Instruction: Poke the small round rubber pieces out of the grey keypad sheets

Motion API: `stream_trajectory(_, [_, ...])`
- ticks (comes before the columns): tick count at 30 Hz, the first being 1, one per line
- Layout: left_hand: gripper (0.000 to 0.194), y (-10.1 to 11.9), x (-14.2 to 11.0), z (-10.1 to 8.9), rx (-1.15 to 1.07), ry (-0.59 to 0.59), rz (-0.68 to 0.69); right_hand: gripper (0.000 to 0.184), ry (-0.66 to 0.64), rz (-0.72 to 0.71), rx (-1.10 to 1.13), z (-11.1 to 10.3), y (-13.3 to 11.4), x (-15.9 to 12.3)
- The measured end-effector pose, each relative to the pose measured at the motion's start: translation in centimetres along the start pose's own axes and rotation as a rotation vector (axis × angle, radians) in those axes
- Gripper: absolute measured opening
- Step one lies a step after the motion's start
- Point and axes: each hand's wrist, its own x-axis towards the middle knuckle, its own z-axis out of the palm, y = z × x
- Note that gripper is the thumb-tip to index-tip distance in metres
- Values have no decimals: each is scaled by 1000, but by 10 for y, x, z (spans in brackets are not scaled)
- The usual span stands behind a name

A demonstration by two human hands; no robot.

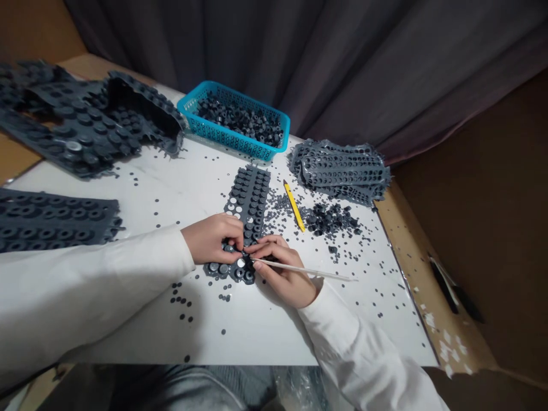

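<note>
Across the white surface (240,334), a blue plastic basket (257,144) of dark rubber pieces, then a moulded grey rubber strip (249,200) with a yellow pencil (294,205) just beside it. On the strip's near end, the left hand (209,240), its fingers (229,228) curled close; the right hand (282,273), fingers (268,248) narrowly pinching a thin pale stick (303,269), tip at the strip. Loose rubber discs (182,302) around.

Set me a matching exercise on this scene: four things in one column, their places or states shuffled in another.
Things:
1. blue plastic basket
2. yellow pencil
3. thin pale stick
4. stack of punched grey rubber sheets

Places or states:
A. held in the right hand
B. full of small dark rubber pieces
C. heaped at the right of the white tabletop
D. lying slanted among scattered small pieces

Pairs: 1-B, 2-D, 3-A, 4-C
</note>
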Motion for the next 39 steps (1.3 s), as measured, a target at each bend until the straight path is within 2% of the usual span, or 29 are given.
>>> stream_trajectory(10, [11,1,0,3,-12,25,13,7,24,54,61,1,2,0])
stream_trajectory(23, [10,0,0,4,-40,25,-8,7,32,-107,-29,2,3,1])
stream_trajectory(31, [11,-1,0,5,-72,11,-19,12,4,-265,-229,4,5,1])
stream_trajectory(39, [11,0,0,4,-84,-17,-31,13,30,-281,-460,7,6,-1])
